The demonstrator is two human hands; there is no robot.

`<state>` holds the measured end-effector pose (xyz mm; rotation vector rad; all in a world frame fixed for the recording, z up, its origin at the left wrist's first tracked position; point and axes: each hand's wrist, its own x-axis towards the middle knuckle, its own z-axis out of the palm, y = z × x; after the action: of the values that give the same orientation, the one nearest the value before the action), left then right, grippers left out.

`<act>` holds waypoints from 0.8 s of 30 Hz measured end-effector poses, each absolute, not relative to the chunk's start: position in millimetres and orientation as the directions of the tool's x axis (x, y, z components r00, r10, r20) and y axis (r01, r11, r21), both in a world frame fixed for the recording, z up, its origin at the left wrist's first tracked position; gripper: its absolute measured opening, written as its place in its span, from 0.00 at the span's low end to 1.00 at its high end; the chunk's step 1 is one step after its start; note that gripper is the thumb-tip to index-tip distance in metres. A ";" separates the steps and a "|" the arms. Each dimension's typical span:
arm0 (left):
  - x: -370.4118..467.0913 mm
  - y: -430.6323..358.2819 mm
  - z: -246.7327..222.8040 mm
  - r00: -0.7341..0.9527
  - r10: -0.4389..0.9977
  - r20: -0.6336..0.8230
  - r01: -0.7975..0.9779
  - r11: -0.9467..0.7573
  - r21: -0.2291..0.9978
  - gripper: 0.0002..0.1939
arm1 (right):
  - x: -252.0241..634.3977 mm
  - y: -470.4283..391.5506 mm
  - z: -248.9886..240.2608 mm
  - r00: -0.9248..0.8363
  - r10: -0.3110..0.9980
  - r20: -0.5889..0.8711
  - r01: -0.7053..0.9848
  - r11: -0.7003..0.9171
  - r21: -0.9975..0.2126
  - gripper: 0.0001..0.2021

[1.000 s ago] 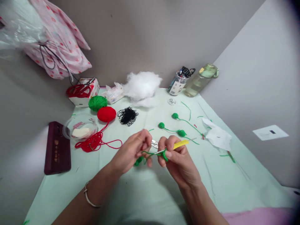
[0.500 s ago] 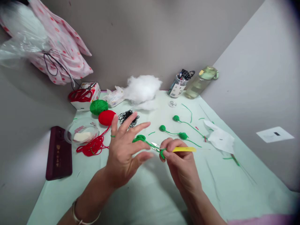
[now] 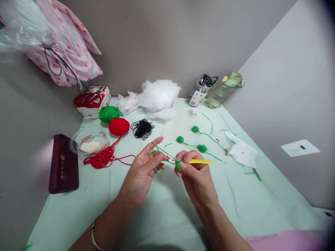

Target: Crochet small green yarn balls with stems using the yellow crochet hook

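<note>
My right hand (image 3: 197, 179) pinches a crochet hook (image 3: 201, 161) with a yellow handle, its metal end pointing left. A small green crocheted piece (image 3: 178, 165) sits at the same fingertips, against the hook. Green yarn (image 3: 165, 152) runs from there to my left hand (image 3: 140, 170), where it passes over the raised index finger. The thumb and other fingers of that hand are drawn together on the strand. Just right of the hands lie green crocheted balls (image 3: 180, 139) with yarn tails.
At the left are a green yarn ball (image 3: 109, 114), a red yarn ball (image 3: 119, 126), loose red yarn (image 3: 101, 158), a clear tub (image 3: 75, 143) and a dark red phone (image 3: 64, 167). Behind lie black cord (image 3: 142, 129) and white stuffing (image 3: 160, 96). A bottle (image 3: 222, 92) stands back right.
My left hand has gone from spread fingers to a closed hold, with the green yarn now stretched over its index finger. My right hand still grips the hook and crocheted piece.
</note>
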<state>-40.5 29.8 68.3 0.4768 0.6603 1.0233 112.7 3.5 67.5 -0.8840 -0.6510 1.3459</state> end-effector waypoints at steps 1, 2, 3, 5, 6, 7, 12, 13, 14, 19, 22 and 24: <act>-40.5 30.2 68.6 0.368 0.884 -0.289 -0.636 0.466 0.615 0.26 | 112.6 4.1 68.3 0.125 0.986 -0.112 -0.559 -0.023 -0.829 0.12; -40.4 30.3 69.0 0.381 0.875 -0.300 -0.651 0.484 0.585 0.24 | 112.4 4.5 69.0 0.119 0.984 -0.129 -0.569 -0.039 -0.821 0.12; -39.8 30.3 69.4 0.393 0.866 -0.309 -0.666 0.500 0.554 0.23 | 112.0 4.8 69.4 0.120 0.983 -0.140 -0.573 -0.047 -0.818 0.12; -37.8 29.3 69.9 0.403 0.855 -0.326 -0.694 0.518 0.500 0.20 | 110.9 4.7 69.3 0.138 0.981 -0.140 -0.564 -0.039 -0.825 0.12; -36.3 28.2 69.8 0.399 0.855 -0.330 -0.703 0.517 0.489 0.19 | 110.2 4.2 68.7 0.153 0.980 -0.130 -0.551 -0.025 -0.834 0.12; -34.7 26.7 69.4 0.389 0.861 -0.328 -0.705 0.507 0.496 0.17 | 109.4 3.5 67.8 0.172 0.978 -0.116 -0.533 -0.006 -0.846 0.12; -27.9 16.8 66.0 0.283 0.928 -0.241 -0.558 0.364 0.746 0.27 | 106.0 -1.9 59.7 0.302 0.953 0.027 -0.342 0.135 -0.930 0.08; -27.1 15.4 65.7 0.260 0.934 -0.244 -0.513 0.348 0.785 0.31 | 105.5 -2.9 58.1 0.319 0.945 0.069 -0.288 0.167 -0.943 0.07; -26.6 14.5 65.4 0.240 0.937 -0.253 -0.480 0.341 0.808 0.33 | 105.2 -3.9 56.8 0.327 0.939 0.106 -0.240 0.191 -0.952 0.06; -28.9 14.0 65.2 0.239 0.937 -0.254 -0.485 0.341 0.805 0.24 | 105.9 -6.7 55.1 0.270 0.951 0.149 -0.171 0.200 -0.965 0.01; -32.1 13.2 66.9 0.244 0.938 -0.248 -0.501 0.340 0.796 0.23 | 106.6 -7.3 56.5 0.255 0.948 0.191 -0.119 0.227 -0.966 0.04; -33.4 12.2 68.8 0.247 0.935 -0.254 -0.504 0.348 0.790 0.24 | 106.5 -7.3 57.2 0.248 0.941 0.233 -0.084 0.260 -0.962 0.05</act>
<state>-33.4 12.2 68.8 0.6428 0.8102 1.0788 106.5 -7.3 57.2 -1.0466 -1.0620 0.9086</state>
